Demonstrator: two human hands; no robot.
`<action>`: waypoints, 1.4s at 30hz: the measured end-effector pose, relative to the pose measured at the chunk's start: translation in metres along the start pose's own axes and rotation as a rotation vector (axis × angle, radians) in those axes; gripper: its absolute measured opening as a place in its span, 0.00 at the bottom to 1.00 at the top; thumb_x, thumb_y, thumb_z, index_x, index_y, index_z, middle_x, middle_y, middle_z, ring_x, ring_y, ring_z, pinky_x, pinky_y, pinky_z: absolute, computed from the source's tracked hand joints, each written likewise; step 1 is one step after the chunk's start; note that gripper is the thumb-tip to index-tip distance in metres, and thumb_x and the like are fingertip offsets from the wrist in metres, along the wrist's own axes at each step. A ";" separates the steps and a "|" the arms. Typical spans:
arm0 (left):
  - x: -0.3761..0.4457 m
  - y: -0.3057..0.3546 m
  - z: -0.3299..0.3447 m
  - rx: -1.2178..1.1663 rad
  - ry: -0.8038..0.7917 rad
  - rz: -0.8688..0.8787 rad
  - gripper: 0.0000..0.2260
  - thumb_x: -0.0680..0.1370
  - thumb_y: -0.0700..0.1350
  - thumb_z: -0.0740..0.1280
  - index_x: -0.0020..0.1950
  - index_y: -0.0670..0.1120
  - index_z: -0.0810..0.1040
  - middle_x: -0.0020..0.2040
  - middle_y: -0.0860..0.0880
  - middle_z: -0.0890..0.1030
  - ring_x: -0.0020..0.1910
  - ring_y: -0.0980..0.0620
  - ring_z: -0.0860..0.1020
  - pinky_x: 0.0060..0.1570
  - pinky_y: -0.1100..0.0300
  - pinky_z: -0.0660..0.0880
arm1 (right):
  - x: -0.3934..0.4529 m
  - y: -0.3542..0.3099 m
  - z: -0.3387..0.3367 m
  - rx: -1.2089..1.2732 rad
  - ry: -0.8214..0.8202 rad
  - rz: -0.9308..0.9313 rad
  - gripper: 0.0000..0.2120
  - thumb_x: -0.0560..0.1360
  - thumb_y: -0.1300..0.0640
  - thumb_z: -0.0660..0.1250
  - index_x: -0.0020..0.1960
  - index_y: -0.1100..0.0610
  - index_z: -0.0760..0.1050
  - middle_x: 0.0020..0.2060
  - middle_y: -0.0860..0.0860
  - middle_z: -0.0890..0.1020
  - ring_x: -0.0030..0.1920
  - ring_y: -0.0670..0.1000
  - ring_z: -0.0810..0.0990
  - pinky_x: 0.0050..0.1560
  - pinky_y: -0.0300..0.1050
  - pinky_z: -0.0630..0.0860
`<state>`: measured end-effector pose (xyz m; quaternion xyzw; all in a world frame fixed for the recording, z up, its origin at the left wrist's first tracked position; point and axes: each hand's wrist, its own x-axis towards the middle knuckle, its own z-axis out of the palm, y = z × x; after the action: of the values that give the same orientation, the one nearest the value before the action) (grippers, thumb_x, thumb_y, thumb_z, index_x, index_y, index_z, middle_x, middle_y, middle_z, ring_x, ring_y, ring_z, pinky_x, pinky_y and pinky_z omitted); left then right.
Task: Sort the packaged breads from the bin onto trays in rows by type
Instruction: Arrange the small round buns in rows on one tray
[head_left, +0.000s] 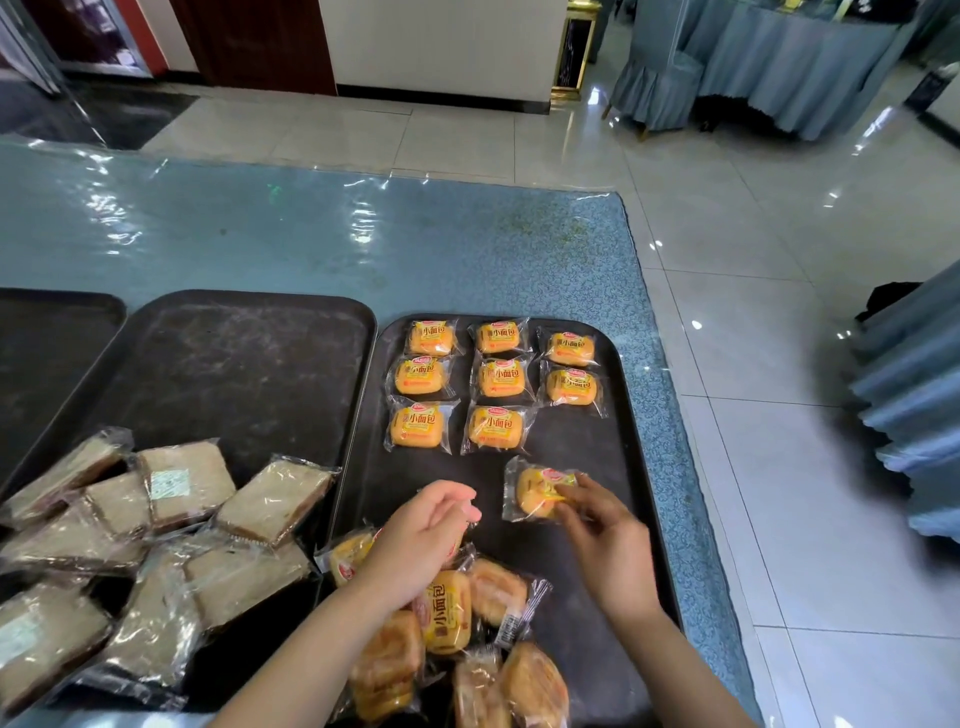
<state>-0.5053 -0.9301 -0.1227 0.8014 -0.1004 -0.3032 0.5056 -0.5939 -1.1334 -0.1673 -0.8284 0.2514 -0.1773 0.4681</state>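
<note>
Pinching the small yellow bread packet by its crinkly wrapper, the right hand is placing it; light, soft, slippery film. Left hand is hovering, loosely curled.

three trays, eight rowed buns, perhaps nine sandwiches

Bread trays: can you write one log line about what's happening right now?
right hand: pinches yellow bun packet | left hand: over loose pile | right tray: eight packets in rows
</note>
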 end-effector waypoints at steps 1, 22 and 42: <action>0.001 0.000 -0.002 0.010 0.004 0.004 0.07 0.81 0.48 0.62 0.56 0.57 0.76 0.53 0.57 0.82 0.55 0.63 0.78 0.54 0.64 0.74 | 0.011 0.007 -0.003 -0.019 0.016 0.027 0.11 0.72 0.63 0.74 0.50 0.50 0.83 0.57 0.46 0.81 0.53 0.44 0.82 0.58 0.36 0.75; 0.013 -0.022 -0.014 0.155 0.052 0.045 0.06 0.81 0.48 0.61 0.52 0.58 0.77 0.49 0.63 0.80 0.53 0.65 0.77 0.50 0.68 0.72 | 0.085 0.050 -0.008 -0.450 -0.064 -0.160 0.21 0.75 0.67 0.63 0.67 0.58 0.75 0.72 0.57 0.69 0.71 0.59 0.67 0.71 0.52 0.66; 0.014 -0.054 -0.054 0.537 0.102 -0.012 0.14 0.80 0.51 0.63 0.65 0.56 0.73 0.61 0.60 0.75 0.60 0.60 0.72 0.57 0.63 0.69 | 0.043 0.002 0.020 -0.384 -0.373 -0.164 0.19 0.77 0.59 0.62 0.68 0.56 0.71 0.68 0.51 0.72 0.69 0.52 0.70 0.70 0.41 0.62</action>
<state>-0.4704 -0.8707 -0.1586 0.9217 -0.1468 -0.2277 0.2777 -0.5487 -1.1453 -0.1764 -0.9378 0.1220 -0.0083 0.3249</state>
